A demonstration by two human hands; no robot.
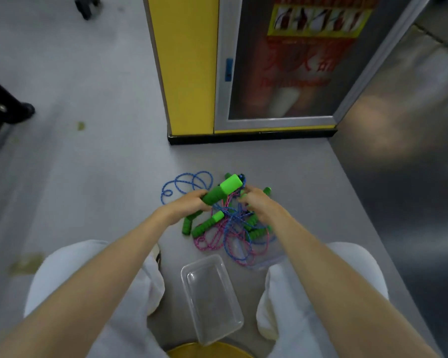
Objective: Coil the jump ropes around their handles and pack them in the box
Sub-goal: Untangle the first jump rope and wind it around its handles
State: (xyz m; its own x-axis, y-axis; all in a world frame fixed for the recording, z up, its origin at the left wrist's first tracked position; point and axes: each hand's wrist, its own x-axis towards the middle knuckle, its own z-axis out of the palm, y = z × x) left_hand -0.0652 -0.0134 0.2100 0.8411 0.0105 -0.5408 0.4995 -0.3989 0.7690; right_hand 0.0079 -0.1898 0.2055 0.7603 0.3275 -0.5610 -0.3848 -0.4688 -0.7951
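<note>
Head camera view, looking down: the jump ropes lie in one tangled heap on the grey floor, just in front of the seated person's knees and short of a yellow pillar. Their cords are thin and braided, some blue with pale flecks, some pink, crossing over one another so that no single rope can be followed through. A few loose blue loops spill out to the left of the heap. The handles are bright green, ribbed along the shaft, with a smoother, lighter green cap at the end; several lie among the cords, one in the middle of the heap.

The left hand has a firm grip round the ribbed shaft of a raised handle, whose cap points up and away above the heap. The right hand is just beside that cap, its fingers curled down among the cords; whether its grip has a strand in it I cannot tell.

Nearer the person, between the knees, a clear plastic box stands open on the floor, close to the heap but apart from it. A clear zip bag lies partly under the right edge of the cords. The person wears white trousers and sits on a yellow stool. Beyond the pillar is a glass-fronted cabinet with a red poster, and a dull metal wall runs down the right side.
</note>
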